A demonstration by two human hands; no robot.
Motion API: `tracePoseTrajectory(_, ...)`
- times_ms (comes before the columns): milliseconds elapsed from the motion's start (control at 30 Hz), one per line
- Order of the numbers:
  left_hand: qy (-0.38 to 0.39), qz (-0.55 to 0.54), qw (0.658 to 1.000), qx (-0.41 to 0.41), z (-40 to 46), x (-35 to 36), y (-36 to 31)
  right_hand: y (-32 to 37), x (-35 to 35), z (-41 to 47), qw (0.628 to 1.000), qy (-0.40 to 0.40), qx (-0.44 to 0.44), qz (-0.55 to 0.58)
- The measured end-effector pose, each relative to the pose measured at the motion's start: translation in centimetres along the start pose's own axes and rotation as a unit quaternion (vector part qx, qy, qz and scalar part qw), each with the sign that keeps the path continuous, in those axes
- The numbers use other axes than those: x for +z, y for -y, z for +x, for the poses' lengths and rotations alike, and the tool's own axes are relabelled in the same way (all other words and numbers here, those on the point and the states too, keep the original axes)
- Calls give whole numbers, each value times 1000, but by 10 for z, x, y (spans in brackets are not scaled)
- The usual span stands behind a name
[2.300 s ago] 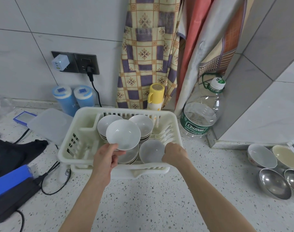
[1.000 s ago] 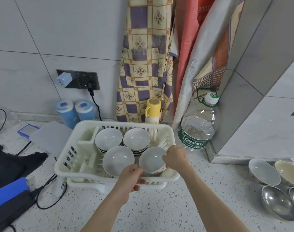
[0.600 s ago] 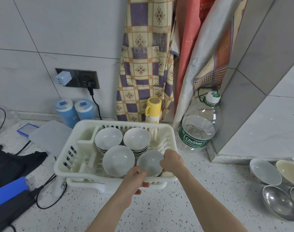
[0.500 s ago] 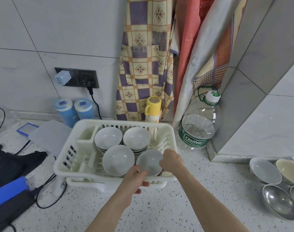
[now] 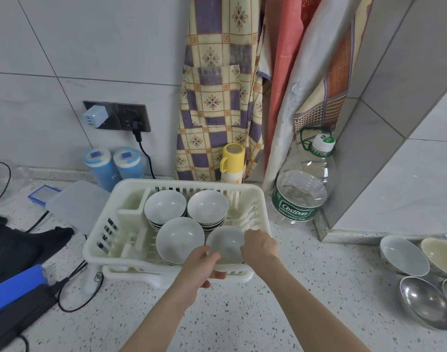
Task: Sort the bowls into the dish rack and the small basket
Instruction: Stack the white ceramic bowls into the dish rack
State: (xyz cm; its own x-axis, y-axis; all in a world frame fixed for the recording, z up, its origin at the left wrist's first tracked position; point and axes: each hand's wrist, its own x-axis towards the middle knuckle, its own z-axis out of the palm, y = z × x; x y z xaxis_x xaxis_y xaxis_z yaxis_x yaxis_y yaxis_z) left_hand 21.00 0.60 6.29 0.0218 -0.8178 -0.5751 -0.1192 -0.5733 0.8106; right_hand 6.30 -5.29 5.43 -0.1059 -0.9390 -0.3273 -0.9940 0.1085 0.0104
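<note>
You're mid-placement at the dish rack [image 5: 110, 240] on the counter [image 5: 280, 308]. Small white bowl [image 5: 226, 243] sits in its near right corner, between your hands: left hand [image 5: 200, 265] pinches the near rim, right hand [image 5: 259, 246] pinches the right rim. Next: seat it, release.

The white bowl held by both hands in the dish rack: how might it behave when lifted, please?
The white bowl looks glazed and glossy, so probably stiff, fragile and somewhat slippery. The left hand and right hand hold opposite rims, which should steady it. Its round underside might rock among the dish rack ribs if released.
</note>
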Motion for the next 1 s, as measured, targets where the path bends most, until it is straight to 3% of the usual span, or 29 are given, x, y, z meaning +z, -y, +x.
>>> tracePoseTrajectory(333, -19, 4, 1000, -12, -1, 8, -1, -11, -4, -16, 995, 16, -28, 92)
tracePoseTrajectory(500, -52, -23, 998, -12, -5, 15, 1, -22, -3, -26, 987, -18, -77, 141)
tracePoseTrajectory(600, -87, -55, 994, 42, -15, 26, 7, -40, -1, -37, 953, -17, -138, 270)
tracePoseTrajectory(733, -191, -117, 968, 109, -38, 47, 24, -75, 12, -62, 894, -16, -178, 410)
tracePoseTrajectory(867, -209, -125, 956, 161, -59, 66, 38, -109, 28, -84, 840, -19, -131, 527)
tracePoseTrajectory(1000, -179, -107, 960, 186, -74, 88, 49, -135, 46, -102, 814, -16, -49, 578)
